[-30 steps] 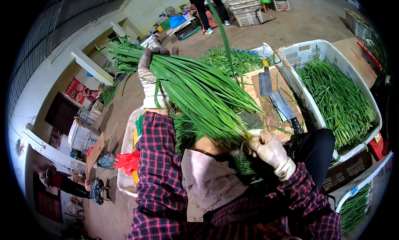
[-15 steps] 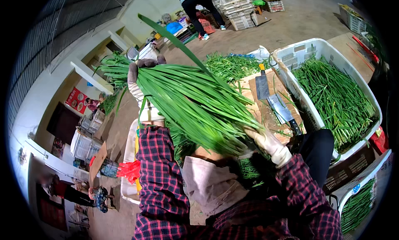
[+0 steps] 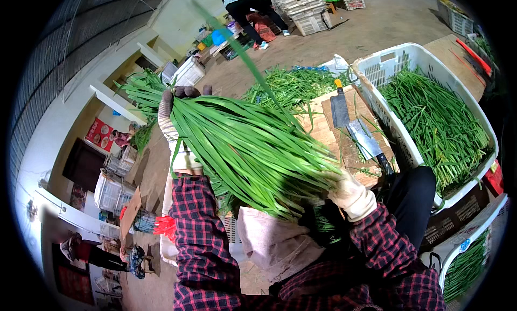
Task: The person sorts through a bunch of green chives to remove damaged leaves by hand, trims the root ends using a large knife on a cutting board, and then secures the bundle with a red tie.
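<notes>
A thick bunch of garlic chives (image 3: 242, 144) lies slantwise in front of me, leaf tips to the left and pale stem ends to the lower right. My left hand (image 3: 173, 114), in a striped glove with dark fingers, is closed around the leafy part. At the pale ends, my right hand (image 3: 353, 197) in a whitish glove grips the stems; some of its fingers are hidden by them. One long leaf (image 3: 245, 58) sticks up apart from the bunch, blurred. Beyond my right hand, a yellow-ended cleaver (image 3: 340, 112) and a black-handled cleaver (image 3: 364, 140) lie on a wooden board (image 3: 318, 114).
A white crate (image 3: 371, 103) full of chives stands at right, with another crate (image 3: 449, 257) of chives below it. Loose greens (image 3: 296, 87) lie behind the board. A pale cloth (image 3: 274, 241) covers my lap. Another person (image 3: 250, 9) bends over near stacked crates (image 3: 304, 12) at the back.
The bunch has tipped slightly, its pale ends spreading lower. My left hand has shifted a little left and down. My right hand has stayed at the stem ends, and the lone leaf has swung.
</notes>
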### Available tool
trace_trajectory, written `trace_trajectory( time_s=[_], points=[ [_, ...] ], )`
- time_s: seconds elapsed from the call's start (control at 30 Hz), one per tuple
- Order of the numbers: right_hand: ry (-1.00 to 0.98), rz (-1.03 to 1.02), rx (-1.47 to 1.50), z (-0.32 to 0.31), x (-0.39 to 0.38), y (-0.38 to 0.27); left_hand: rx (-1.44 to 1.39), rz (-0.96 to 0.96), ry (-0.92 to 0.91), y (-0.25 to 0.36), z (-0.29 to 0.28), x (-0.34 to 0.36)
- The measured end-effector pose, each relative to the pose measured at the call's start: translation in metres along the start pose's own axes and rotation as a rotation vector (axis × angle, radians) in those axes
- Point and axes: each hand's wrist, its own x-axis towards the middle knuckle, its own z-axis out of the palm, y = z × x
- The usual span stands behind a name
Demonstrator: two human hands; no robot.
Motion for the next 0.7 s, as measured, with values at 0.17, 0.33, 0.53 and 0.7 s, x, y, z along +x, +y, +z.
trace_trajectory(
  time_s=[0.17, 0.33, 0.53, 0.7],
  points=[
    [0.156, 0.294, -0.090, -0.012, -0.058, -0.019, -0.204, -0.102, -0.175, 0.012, -0.032, 0.001],
    [0.013, 0.327, -1.925, -0.020, -0.098, -0.023, -0.345, -0.039, -0.134, 0.013, -0.035, -0.003],
    [0.279, -0.621, -1.604, 0.084, 0.001, -0.079, -0.258, -0.042, -0.164, -0.005, -0.023, -0.010],
    [0.178, -0.422, -0.871, 0.082, 0.038, -0.063, -0.330, -0.013, -0.146, -0.004, -0.024, -0.005]
  ],
)
